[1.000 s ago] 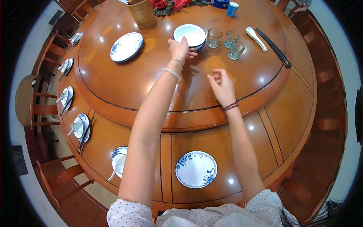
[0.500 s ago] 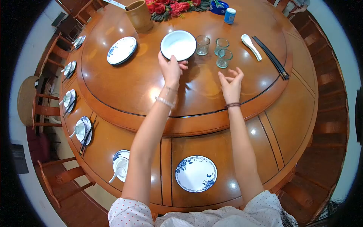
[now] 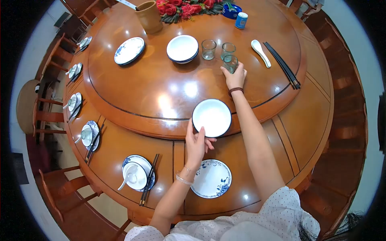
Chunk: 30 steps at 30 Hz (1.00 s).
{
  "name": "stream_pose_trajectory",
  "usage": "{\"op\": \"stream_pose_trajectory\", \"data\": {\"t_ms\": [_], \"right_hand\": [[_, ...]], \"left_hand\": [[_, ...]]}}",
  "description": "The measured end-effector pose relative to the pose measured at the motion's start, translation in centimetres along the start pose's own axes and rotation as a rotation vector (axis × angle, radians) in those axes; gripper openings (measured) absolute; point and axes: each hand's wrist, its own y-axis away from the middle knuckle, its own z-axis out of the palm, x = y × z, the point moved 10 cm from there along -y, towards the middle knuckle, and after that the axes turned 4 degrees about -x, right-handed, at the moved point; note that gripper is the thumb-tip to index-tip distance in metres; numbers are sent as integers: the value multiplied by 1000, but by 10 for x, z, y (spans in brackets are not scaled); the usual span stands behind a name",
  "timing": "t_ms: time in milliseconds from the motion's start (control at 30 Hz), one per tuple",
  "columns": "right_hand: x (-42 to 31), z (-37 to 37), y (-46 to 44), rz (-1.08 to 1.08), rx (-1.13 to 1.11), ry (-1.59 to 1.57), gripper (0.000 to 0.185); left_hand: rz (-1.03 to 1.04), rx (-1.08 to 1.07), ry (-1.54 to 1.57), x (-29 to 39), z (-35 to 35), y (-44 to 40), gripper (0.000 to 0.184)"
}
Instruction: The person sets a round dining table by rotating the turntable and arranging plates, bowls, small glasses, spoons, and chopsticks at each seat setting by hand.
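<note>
My left hand (image 3: pixel 196 148) grips a white bowl (image 3: pixel 212 117) with a dark rim by its near-left edge, thumb on the rim and fingers beneath. The bowl is held above the table, just beyond a white plate (image 3: pixel 212 179) with blue flowers. On the turntable, my right hand (image 3: pixel 235 77) has its thumb and fingers around the nearest small glass (image 3: pixel 230 62). Two more glasses, a left one (image 3: pixel 208 50) and a middle one (image 3: pixel 228 48), stand beside it. Stacked bowls (image 3: pixel 182 47) sit left of the glasses.
A white spoon (image 3: pixel 261 54) and black chopsticks (image 3: pixel 282 66) lie right of the glasses. Blue-patterned plates (image 3: pixel 129 51) are stacked at left. A place setting with a bowl (image 3: pixel 135 176) stands left of the near plate. Behind are a wooden pot (image 3: pixel 149 18) and red flowers (image 3: pixel 189 9).
My left hand has brought the bowl from the turntable toward me, leaving the stacked bowls behind. My right hand has moved forward and left and closed around the nearest glass.
</note>
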Motion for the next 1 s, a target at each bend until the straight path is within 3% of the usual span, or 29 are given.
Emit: {"op": "stream_pose_trajectory", "data": {"t_ms": [33,200,267,400,600,800,1000], "right_hand": [[-4,-4,8,-56,37,-12,61],[-27,-44,83,-146,-24,-154,59],[-35,-58,124,-164,-163,-347,59],[-43,-98,216,-235,-260,-186,58],[-42,-124,316,-239,-406,-67,59],[-30,-117,355,-152,-438,-92,57],[-39,-111,364,-323,-548,113,59]], "left_hand": [[-14,-28,-13,-2,0,9,48],[-54,2,-27,-18,-21,63,52],[-51,-50,-83,-26,-28,92,53],[-189,-90,-87,-63,-47,153,50],[-192,-51,-65,-113,-58,193,52],[-140,-48,-108,-125,-54,191,54],[-85,-76,-122,-124,-48,185,55]]}}
